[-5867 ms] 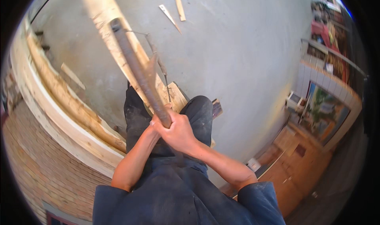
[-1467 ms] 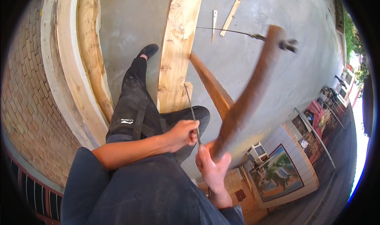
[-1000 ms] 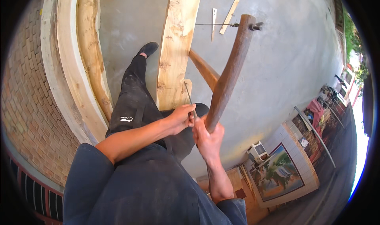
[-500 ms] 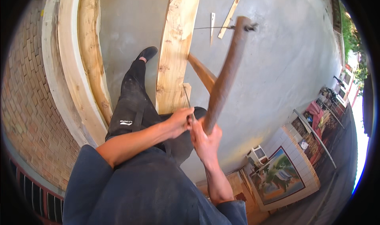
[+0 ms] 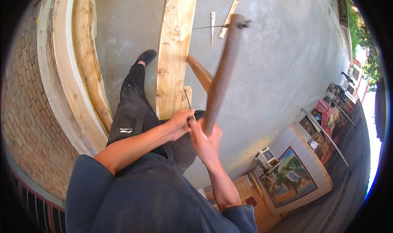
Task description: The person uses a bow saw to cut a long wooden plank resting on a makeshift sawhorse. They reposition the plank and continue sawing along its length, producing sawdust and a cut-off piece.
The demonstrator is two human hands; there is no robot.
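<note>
My right hand (image 5: 206,145) is closed round the lower end of a wooden frame saw (image 5: 222,71), whose dark brown side bar rises up and away from me. The saw's crossbar (image 5: 199,73) runs back toward a long pale plank (image 5: 174,48). A narrow blade (image 5: 188,98) goes from my hands to the plank's near end, by a small stepped piece (image 5: 188,93) at its right edge. Close against the right hand, my left hand (image 5: 180,123) is closed at the near end of the blade. Its fingertips are partly hidden.
Long timbers (image 5: 67,61) lie to the left, beside a brick surface (image 5: 26,73). Two thin wood strips, one a pointed strip (image 5: 212,26), rest on the grey concrete floor (image 5: 270,69). A painted panel (image 5: 288,177) and piled odds and ends (image 5: 325,114) are at the right.
The whole view has shifted slightly, so plank, floor and saw appear further left. Both hands keep their grip, and the saw's side bar leans a little differently.
</note>
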